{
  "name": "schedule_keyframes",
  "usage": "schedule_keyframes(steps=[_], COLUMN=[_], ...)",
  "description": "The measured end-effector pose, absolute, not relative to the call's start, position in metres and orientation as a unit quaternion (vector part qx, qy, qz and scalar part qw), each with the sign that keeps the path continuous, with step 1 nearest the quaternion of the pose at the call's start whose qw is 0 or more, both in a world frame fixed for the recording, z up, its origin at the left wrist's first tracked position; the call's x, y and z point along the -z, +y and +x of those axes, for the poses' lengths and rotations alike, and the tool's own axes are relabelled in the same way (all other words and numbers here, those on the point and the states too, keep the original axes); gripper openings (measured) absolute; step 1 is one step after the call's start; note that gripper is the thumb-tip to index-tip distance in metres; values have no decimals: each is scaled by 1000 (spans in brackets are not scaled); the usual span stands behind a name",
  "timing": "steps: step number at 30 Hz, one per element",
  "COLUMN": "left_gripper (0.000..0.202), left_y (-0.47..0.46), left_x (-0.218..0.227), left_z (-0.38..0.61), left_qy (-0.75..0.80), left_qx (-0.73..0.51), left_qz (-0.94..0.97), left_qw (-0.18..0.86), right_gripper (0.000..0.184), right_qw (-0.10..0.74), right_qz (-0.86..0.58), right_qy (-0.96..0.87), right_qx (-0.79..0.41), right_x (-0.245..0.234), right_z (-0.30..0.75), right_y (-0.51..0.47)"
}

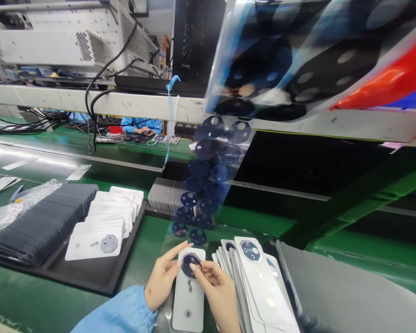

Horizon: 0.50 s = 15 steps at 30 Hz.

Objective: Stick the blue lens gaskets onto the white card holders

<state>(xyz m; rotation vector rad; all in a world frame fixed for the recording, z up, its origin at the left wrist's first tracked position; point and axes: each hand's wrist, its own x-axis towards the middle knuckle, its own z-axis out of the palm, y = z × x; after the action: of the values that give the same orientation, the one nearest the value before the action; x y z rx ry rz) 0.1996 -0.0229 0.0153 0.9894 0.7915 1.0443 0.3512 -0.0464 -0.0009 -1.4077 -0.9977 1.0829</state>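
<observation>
While a white panel is laid over the worktop, its upper corner is spanned by spread fingers of the left hand, apparently for steadiness; its dark disc is touched by narrowed fingers of the right hand, whether gripped cannot be told. Disc film is hung beyond, presumably for reach; more panels are stacked just right.

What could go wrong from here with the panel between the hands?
The right hand has its thumb over the dark disc, so a slip might leave the disc off-centre or smudged. The left hand is at the top-left of the panel; if it eased off, the panel could twist. Just right of the right hand, overlapping panels stand fanned out, and a knock might make them slide.
</observation>
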Motion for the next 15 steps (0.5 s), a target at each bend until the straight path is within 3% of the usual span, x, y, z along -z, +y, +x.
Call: schedule_keyframes(steps=[15], left_gripper=[45], left_y=[-23], left_x=[-14], left_z=[200], left_qy=[338], left_qx=[-475], left_qz=[431], left_qw=[689], right_gripper=[38], right_qw=[519], right_qz=[-591], right_qy=[-435], right_qx=[-439], right_x=[6], right_z=[352], right_y=[-47])
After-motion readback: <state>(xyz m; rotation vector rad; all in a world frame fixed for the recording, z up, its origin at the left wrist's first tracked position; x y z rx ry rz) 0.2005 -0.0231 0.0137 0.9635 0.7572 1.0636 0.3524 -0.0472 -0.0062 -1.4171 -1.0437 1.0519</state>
